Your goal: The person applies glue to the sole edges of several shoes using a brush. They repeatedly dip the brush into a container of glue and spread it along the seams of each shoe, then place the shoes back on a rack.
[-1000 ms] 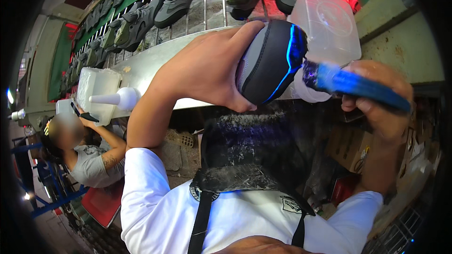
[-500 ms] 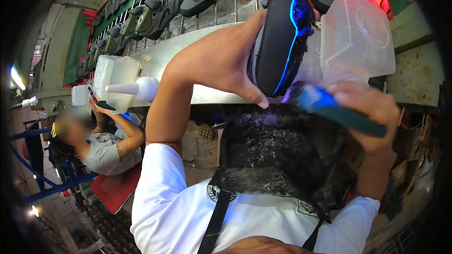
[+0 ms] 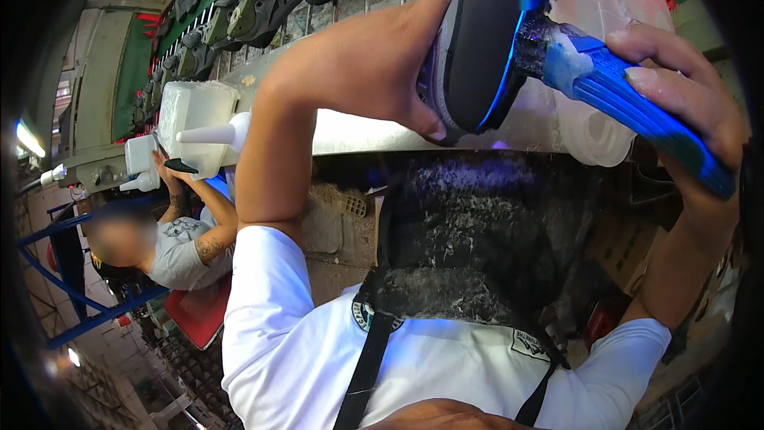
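My left hand [image 3: 374,72] is closed around a dark shoe [image 3: 481,48] with a grey upper, its smooth dark underside turned toward me. A line along the shoe's right edge glows bright blue. In my right hand [image 3: 688,87] is a brush [image 3: 629,91] with a ridged blue handle, gripped between thumb and fingers. Its dark bristles touch the right edge of the shoe, and pale residue coats the part just behind them. The top of the shoe runs out of the picture.
Below the shoe lies a metal worktop [image 3: 358,134]. A translucent container [image 3: 613,8] stands behind the brush; another tub [image 3: 195,123] and a white nozzle bottle [image 3: 223,134] are at left. Shoes [image 3: 274,1] line a rack beyond. A co-worker [image 3: 187,259] sits at far left.
The shoe has risen slightly toward the top edge. My right hand has moved right and up with the brush, whose bristles now sit higher along the shoe's edge.
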`<state>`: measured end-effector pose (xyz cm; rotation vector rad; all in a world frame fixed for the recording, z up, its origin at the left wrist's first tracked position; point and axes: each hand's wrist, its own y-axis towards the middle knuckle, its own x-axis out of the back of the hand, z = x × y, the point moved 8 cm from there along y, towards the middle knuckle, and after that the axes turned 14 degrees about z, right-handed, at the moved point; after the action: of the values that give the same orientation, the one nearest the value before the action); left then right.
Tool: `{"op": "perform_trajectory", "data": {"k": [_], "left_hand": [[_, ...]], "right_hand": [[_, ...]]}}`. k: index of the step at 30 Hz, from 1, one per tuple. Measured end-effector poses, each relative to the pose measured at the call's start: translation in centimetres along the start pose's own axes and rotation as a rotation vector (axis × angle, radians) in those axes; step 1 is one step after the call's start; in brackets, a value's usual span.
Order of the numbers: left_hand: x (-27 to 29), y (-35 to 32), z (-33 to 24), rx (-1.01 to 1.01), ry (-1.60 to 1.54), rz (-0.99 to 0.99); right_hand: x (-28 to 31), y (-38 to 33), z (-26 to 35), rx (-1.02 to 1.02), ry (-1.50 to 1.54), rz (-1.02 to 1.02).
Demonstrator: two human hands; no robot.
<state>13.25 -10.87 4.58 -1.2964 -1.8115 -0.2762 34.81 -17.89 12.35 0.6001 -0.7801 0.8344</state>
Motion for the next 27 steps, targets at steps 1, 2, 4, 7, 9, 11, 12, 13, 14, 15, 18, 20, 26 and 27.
{"op": "perform_trajectory", "data": {"k": [1, 2, 4, 7, 9, 11, 12, 13, 14, 15, 18, 20, 26, 27], "left_hand": [[0.1, 0.1, -0.5, -0.077, 0.029, -0.023], [0.3, 0.2, -1.0, -0.154, 0.057, -0.046], [0.3, 0.4, -1.1, -0.217, 0.068, -0.083], [1.5, 0.6, -1.8, -0.103, 0.067, -0.045], [1.4, 1.2, -0.4, -0.028, 0.058, 0.020], [1.7, 1.0, -1.1, -0.083, 0.043, 0.003], [1.8, 1.0, -1.7, -0.106, 0.036, 0.003], [1.9, 0.9, -2.4, -0.129, 0.032, 0.002], [2.0, 1.2, -2.4, -0.135, 0.018, 0.005], [1.9, 1.4, -2.3, -0.128, -0.001, 0.010], [1.9, 1.8, -1.4, -0.099, -0.051, 0.011], [1.9, 2.0, -1.0, -0.080, -0.078, 0.012], [1.9, 2.7, 0.2, -0.052, -0.155, 0.011], [1.9, 2.7, 0.4, -0.046, -0.167, 0.007]], "right_hand": [[-0.1, 0.2, 0.2, 0.015, -0.073, 0.025], [-0.5, 0.0, -0.1, 0.009, -0.034, 0.016], [-1.2, -0.3, -0.6, -0.013, 0.006, -0.004], [-2.2, -0.4, -1.0, -0.024, 0.037, -0.045], [-3.0, -0.2, -1.2, -0.033, 0.049, -0.060], [-3.6, -0.2, -1.5, -0.019, 0.045, -0.072], [-3.8, -0.2, -1.8, -0.022, 0.033, -0.071], [-4.1, -0.2, -2.0, -0.024, 0.019, -0.072], [-4.3, -0.3, -2.1, -0.029, 0.001, -0.069], [-4.6, -0.3, -2.2, -0.029, -0.013, -0.070], [-5.5, -0.3, -2.7, -0.025, -0.035, -0.079], [-6.1, -0.2, -2.9, -0.016, -0.031, -0.099], [-8.3, -0.4, -3.8, -0.061, -0.029, -0.181], [-8.6, -0.4, -3.9, -0.069, -0.024, -0.208]]}}
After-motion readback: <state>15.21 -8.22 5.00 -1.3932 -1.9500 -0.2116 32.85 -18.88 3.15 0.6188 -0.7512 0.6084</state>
